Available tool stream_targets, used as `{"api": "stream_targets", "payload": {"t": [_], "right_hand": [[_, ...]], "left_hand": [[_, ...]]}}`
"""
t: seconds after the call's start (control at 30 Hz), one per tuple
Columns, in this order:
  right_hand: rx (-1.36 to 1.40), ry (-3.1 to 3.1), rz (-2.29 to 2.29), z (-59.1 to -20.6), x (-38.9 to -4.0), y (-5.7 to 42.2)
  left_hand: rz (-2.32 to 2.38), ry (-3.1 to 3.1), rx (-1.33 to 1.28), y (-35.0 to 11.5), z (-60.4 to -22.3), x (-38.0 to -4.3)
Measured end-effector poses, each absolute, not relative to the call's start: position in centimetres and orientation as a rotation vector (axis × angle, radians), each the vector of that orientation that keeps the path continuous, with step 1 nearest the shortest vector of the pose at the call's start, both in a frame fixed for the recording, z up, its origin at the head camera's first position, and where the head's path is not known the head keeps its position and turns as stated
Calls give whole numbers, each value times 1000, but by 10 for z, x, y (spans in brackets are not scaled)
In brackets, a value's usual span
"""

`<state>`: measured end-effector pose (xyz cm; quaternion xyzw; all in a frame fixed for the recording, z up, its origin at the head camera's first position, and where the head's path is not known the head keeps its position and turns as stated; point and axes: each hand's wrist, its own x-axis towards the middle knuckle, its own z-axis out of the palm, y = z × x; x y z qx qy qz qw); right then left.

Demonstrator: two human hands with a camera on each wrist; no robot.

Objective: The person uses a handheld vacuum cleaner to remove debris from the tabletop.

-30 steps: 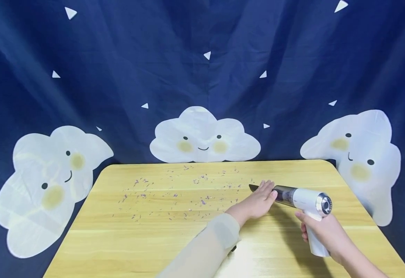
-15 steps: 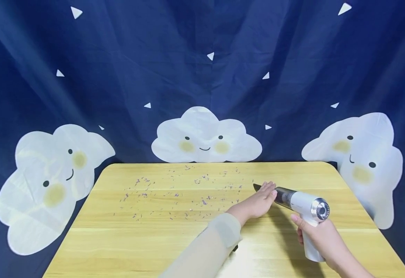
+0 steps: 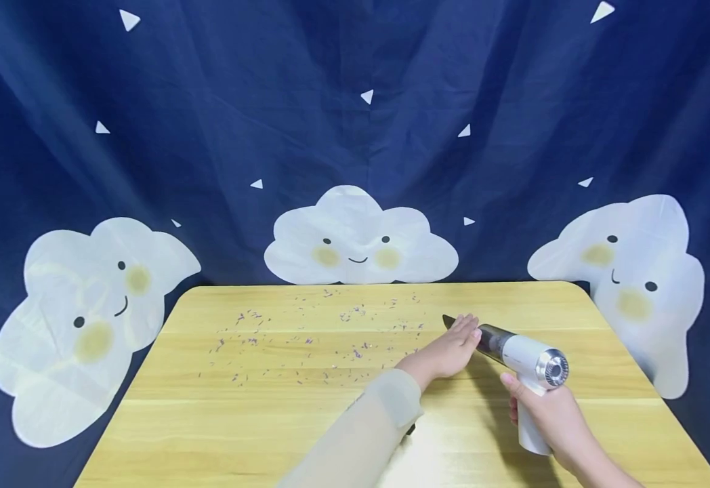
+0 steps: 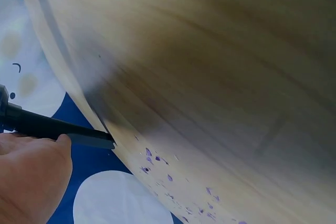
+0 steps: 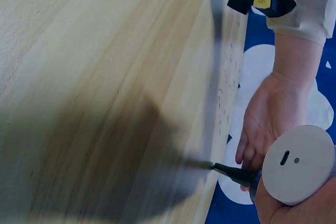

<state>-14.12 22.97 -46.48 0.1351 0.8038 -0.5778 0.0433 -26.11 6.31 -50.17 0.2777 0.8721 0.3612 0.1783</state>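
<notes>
Right hand (image 3: 550, 417) grips a white gun-shaped plastic vacuum (image 3: 522, 351); straight-fingered left hand (image 3: 449, 350), perhaps touching, could jolt its black tapered nozzle (image 4: 58, 127), scattering tiny purple scraps (image 3: 358, 354).

handheld appliance (image 3: 522, 352) is showing white with a silver rear ring (image 3: 555, 368) | barrel (image 3: 494, 341) is showing smoky grey | nozzle (image 3: 448, 320) is showing black | scraps (image 3: 358, 354) are showing purple | tabletop (image 3: 221, 434) is showing yellow with streaky wood grain | sleeve (image 3: 355, 434) is showing cream | curtain (image 3: 300, 102) is showing navy, patterned with white triangles (image 3: 129, 20) and white clouds (image 3: 357, 230), cheeks (image 3: 326, 256) showing yellow, eyes (image 3: 385, 239) black
</notes>
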Motion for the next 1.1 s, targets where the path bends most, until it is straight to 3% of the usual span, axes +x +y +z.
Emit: {"api": "stream_targets", "payload": {"t": [1.1], "right_hand": [[410,2141,-2185,-483,-173,174]], "left_hand": [[1097,2456,660,43,-506,-302]]}}
